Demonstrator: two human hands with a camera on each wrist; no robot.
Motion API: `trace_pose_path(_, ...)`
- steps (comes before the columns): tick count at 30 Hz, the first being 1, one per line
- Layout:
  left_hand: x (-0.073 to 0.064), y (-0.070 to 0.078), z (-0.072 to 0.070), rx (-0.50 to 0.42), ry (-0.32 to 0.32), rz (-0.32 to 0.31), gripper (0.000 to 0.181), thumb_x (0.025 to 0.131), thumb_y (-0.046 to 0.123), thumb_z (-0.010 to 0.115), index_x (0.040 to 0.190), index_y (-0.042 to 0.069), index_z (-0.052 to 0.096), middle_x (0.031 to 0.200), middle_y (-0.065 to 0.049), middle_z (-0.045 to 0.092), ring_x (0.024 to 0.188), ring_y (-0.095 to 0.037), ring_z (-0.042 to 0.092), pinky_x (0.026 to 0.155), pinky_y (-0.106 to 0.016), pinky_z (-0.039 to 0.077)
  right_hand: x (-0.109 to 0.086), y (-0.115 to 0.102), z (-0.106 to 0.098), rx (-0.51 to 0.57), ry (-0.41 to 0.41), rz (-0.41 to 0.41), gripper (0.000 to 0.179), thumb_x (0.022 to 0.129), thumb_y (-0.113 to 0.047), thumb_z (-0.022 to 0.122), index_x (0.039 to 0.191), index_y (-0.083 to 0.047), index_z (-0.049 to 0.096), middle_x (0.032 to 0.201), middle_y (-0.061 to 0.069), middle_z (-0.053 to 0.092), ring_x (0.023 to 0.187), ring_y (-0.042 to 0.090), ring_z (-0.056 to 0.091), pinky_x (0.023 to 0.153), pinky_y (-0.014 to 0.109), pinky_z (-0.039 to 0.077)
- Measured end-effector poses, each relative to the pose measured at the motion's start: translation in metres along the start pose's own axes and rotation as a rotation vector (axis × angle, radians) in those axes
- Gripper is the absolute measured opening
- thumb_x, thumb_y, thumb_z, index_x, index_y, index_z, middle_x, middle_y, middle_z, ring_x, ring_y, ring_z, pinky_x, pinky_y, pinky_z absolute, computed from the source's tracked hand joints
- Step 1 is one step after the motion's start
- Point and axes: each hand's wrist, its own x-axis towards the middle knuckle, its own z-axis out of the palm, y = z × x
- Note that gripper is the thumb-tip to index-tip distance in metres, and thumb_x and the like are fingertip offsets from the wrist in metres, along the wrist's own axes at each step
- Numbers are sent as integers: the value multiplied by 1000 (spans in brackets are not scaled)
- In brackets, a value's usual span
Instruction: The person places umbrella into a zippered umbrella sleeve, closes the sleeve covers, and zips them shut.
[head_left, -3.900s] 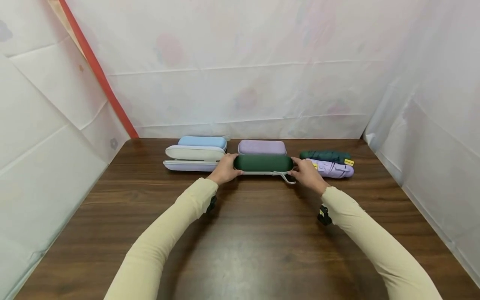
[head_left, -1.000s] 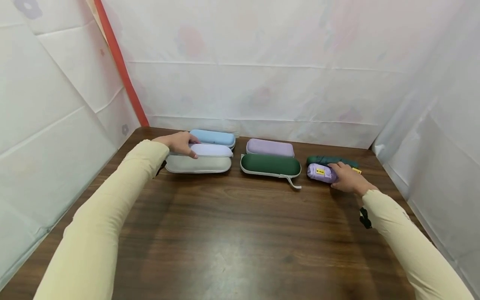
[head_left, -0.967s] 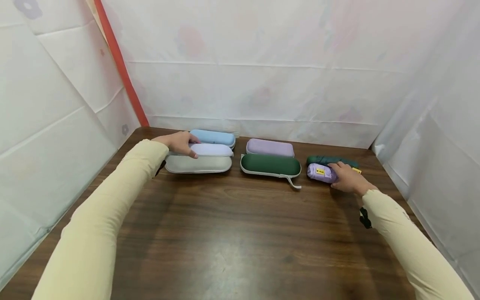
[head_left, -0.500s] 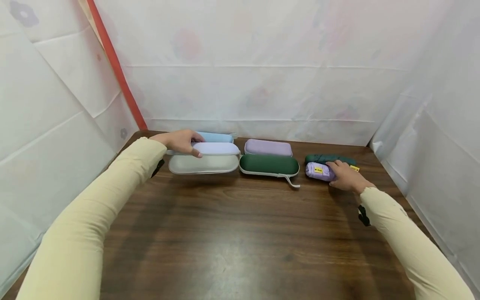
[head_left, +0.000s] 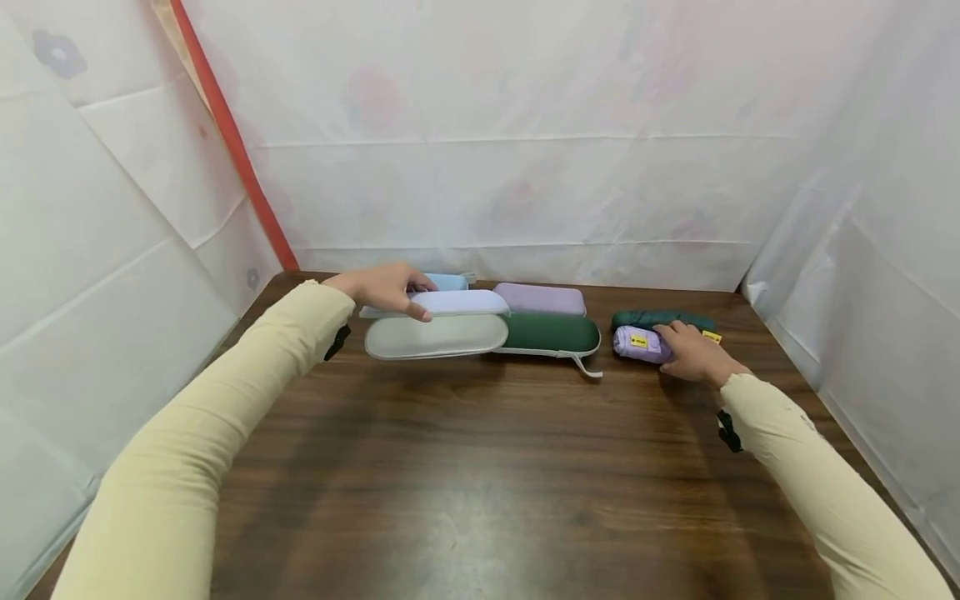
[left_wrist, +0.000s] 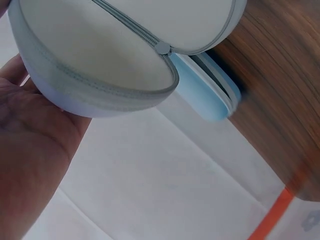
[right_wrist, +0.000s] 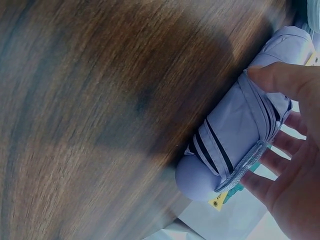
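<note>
My left hand grips a lavender zippered case by its left side. The case hangs open, its pale lining showing with nothing inside in the left wrist view. It is lifted off the table, and its right end covers the left end of a dark green zippered case. My right hand holds a folded lavender umbrella on the table, thumb on one side and fingers on the other. A dark green folded umbrella lies just behind it.
A light blue case sits behind the lifted one, partly hidden. Behind the green case is a purple case. A cord strap trails from the green case. White sheeting stands behind the wooden table.
Both hands have left the green case since the earliest frame. Over the last second my left hand has raised the open lavender case and carried it rightward. The right hand stays on the lavender umbrella.
</note>
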Motion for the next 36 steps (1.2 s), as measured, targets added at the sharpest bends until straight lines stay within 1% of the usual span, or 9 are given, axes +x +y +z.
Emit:
trace_pose_path(6,8,15,8,-10,-36,59,56,85,22,70,130,-7,54,122,-17,60,108,-26,56,93,-42,42,1,-4,1,0,17,-2,68,82,-9,72,136,14,37,126,36,42,116,53,39,94,61,34)
trace_pose_path(12,22,33,23,-33,-67,118,54,86,24,69,130,-4,55,123,-13,60,109,-22,56,94,-39,42,3,-7,1,6,7,16,69,82,-10,71,137,14,36,129,36,40,119,53,38,95,61,33)
trace_pose_path(17,33,46,37,-51,-102,169,53,85,25,71,128,-2,57,119,-10,62,104,-18,58,91,-35,44,4,-10,1,2,2,30,70,83,-10,71,137,13,35,129,36,40,119,52,38,95,61,33)
trace_pose_path(22,42,49,49,-81,-131,163,49,84,23,71,126,-1,59,116,-8,63,101,-16,57,89,-32,45,6,-13,2,3,2,42,71,82,-11,71,138,13,35,130,35,40,119,51,38,96,61,33)
trace_pose_path(24,45,49,53,-97,-134,150,49,84,23,72,125,0,60,116,-7,63,101,-16,57,88,-32,45,7,-14,2,2,5,46,71,82,-11,72,138,13,35,130,35,40,120,50,37,96,61,33)
trace_pose_path(30,53,46,65,-144,-140,142,47,83,22,73,122,-1,62,113,-7,64,98,-16,58,86,-30,46,9,-14,3,2,1,50,70,83,-11,71,138,13,35,130,35,40,120,50,37,96,60,34)
trace_pose_path(33,57,46,70,-143,-147,128,47,83,22,73,122,-1,62,113,-6,64,98,-15,58,86,-30,46,11,-13,4,-5,0,49,70,83,-11,72,136,15,35,129,36,41,119,50,38,97,60,33)
trace_pose_path(36,58,47,75,-150,-157,88,48,83,24,74,124,1,62,115,-5,63,100,-14,58,87,-30,45,13,-11,4,3,10,52,69,82,-9,71,133,19,35,127,38,41,118,50,39,98,60,31)
